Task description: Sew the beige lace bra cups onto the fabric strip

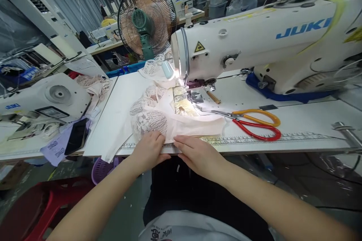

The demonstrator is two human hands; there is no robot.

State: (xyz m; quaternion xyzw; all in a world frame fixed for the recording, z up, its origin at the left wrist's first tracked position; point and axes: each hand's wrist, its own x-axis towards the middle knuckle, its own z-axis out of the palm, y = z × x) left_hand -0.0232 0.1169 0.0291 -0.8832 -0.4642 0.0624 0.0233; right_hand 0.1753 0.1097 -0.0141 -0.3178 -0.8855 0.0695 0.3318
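Note:
A pale pink lace bra (149, 122) lies on the white sewing table, its cups to the left and a smooth band stretching right. My left hand (149, 148) holds its lower edge below the nearest lace cup, fingers bent over the cloth. Beside it, my right hand (199, 154) has its fingers together on the band's edge, thumb lower at the table's front. A printed measuring tape (226, 141) runs along that front edge, partly under the cloth. Behind the bra stands a sewing machine (249, 41), its lamp lighting the needle area.
Scissors (256, 123) with orange and red handles lie right of the band, near a wooden-handled tool (212, 97). Further back is a fan (144, 22). On the left are another sewing machine (53, 98), a phone (77, 136) and a red chair (53, 203).

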